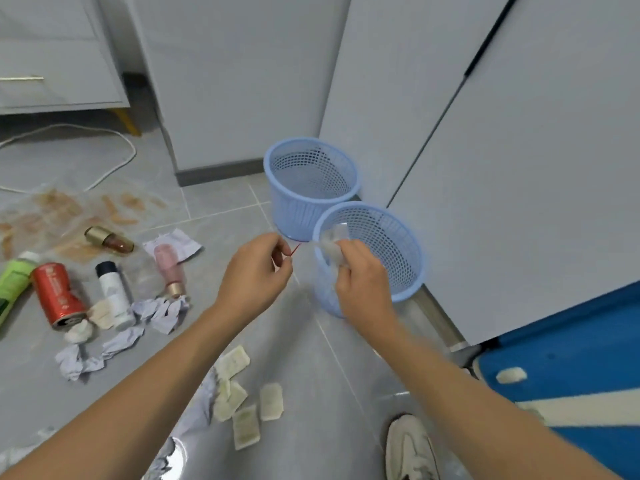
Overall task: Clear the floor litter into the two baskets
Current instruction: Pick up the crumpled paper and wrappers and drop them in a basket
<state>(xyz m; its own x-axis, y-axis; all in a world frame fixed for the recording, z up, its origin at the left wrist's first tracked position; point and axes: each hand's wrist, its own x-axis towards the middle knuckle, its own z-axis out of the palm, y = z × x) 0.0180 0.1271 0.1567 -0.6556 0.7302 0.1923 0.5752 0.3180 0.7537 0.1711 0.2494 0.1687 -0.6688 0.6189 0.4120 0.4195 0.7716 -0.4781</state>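
Near basket, frame centre: right hand grips a clear wrapper at its rim; left hand pinches a thin red strip, both forearms extended.

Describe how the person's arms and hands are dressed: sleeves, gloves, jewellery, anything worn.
Both forearms are bare up to the frame's edge, with no sleeves in view. The left hand and right hand wear no gloves; no rings, watch or wristband show.
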